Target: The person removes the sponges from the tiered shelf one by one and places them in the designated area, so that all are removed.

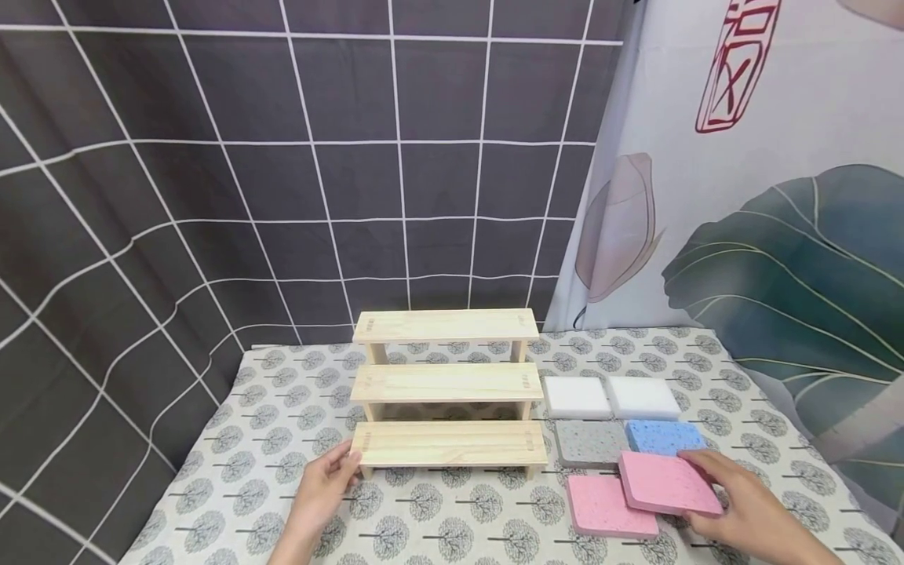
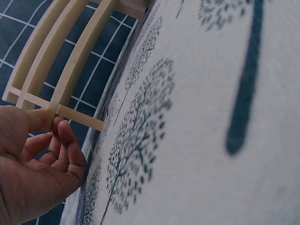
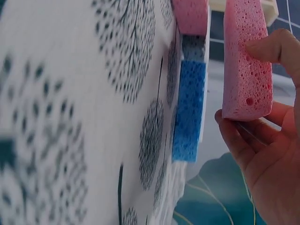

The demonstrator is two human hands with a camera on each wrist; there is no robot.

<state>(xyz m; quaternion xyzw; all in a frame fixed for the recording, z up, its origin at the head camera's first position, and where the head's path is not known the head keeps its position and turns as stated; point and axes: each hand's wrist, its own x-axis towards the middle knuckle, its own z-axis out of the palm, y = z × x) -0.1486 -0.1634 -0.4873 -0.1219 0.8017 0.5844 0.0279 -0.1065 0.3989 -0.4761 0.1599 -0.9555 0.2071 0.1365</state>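
Observation:
A three-tier wooden step shelf (image 1: 448,444) stands on the patterned cloth. At the left end of its lowest board my left hand (image 1: 321,488) pinches the corner between thumb and fingers, as the left wrist view also shows. My right hand (image 1: 749,502) grips a pink sponge (image 1: 667,482) by its right end, thumb on one side and fingers on the other; in the right wrist view this sponge (image 3: 247,61) is raised off the cloth. Another pink sponge (image 1: 603,506) lies partly beneath it. Behind are a grey sponge (image 1: 592,442) and a blue sponge (image 1: 662,434), the blue one partly covered.
Two white sponges (image 1: 575,396) lie side by side, right of the shelf's middle step. Tree-print cloth (image 1: 247,471) covers the table. A dark gridded curtain (image 1: 353,180) hangs behind and at the left; a floral curtain (image 1: 784,259) hangs at the right.

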